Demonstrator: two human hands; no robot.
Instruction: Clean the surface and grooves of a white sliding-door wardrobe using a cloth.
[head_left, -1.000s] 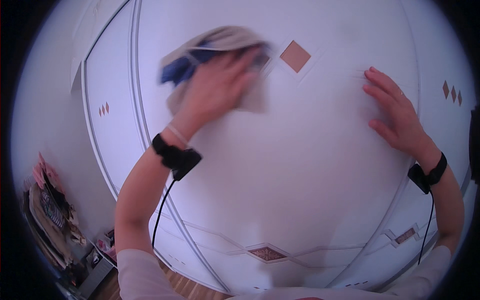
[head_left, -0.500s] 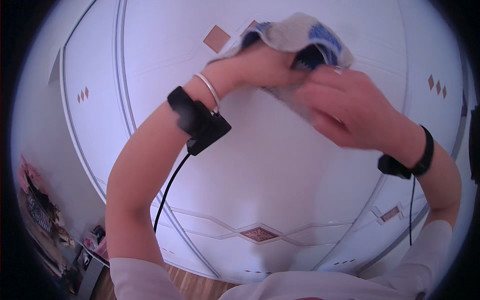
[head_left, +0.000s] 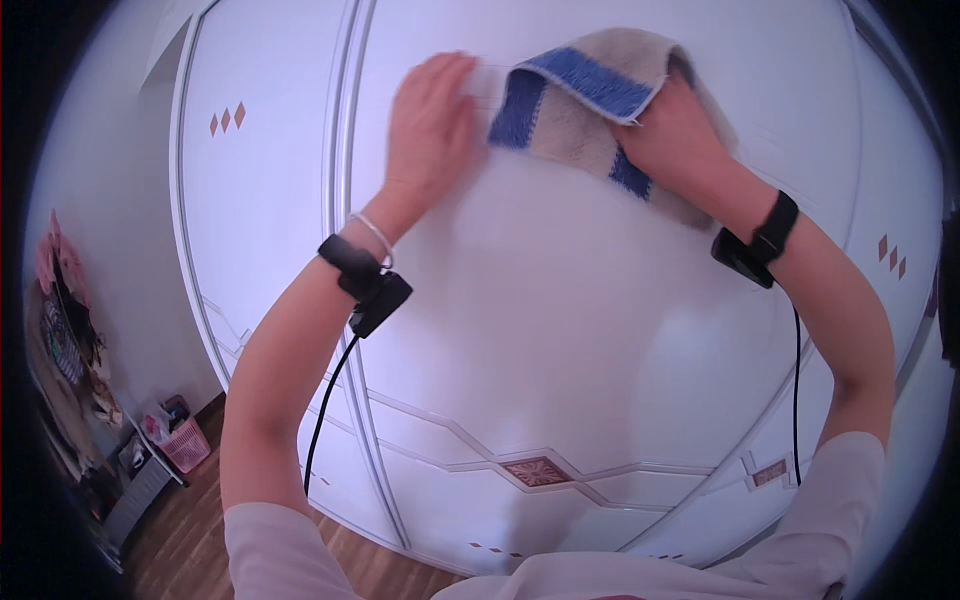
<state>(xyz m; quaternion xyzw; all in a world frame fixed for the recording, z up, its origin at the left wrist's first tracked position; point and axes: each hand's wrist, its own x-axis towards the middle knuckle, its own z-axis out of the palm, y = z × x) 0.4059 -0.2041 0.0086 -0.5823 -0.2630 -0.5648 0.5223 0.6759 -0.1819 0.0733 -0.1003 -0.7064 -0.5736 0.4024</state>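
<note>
A beige cloth with blue bands [head_left: 580, 80] lies bunched against the upper part of a white wardrobe door [head_left: 560, 300]. My right hand [head_left: 680, 145] holds it, with the fingers tucked under a fold and mostly hidden. To the left of the cloth, my left hand [head_left: 432, 125] is empty and open, its fingers stretched upward at the door. I cannot tell whether its palm touches the panel. A silver bangle [head_left: 372, 238] circles my left wrist.
Black devices are strapped to both wrists, each with a cable hanging down. A metal door frame [head_left: 345, 150] runs just left of my left hand. Hanging clothes [head_left: 70, 340] and a pink basket [head_left: 185, 443] stand at far left, above a wooden floor [head_left: 180, 530].
My left hand has come out from the cloth and moved left. My right hand has moved up under the cloth, which now spreads further open. The view has shifted slightly.
</note>
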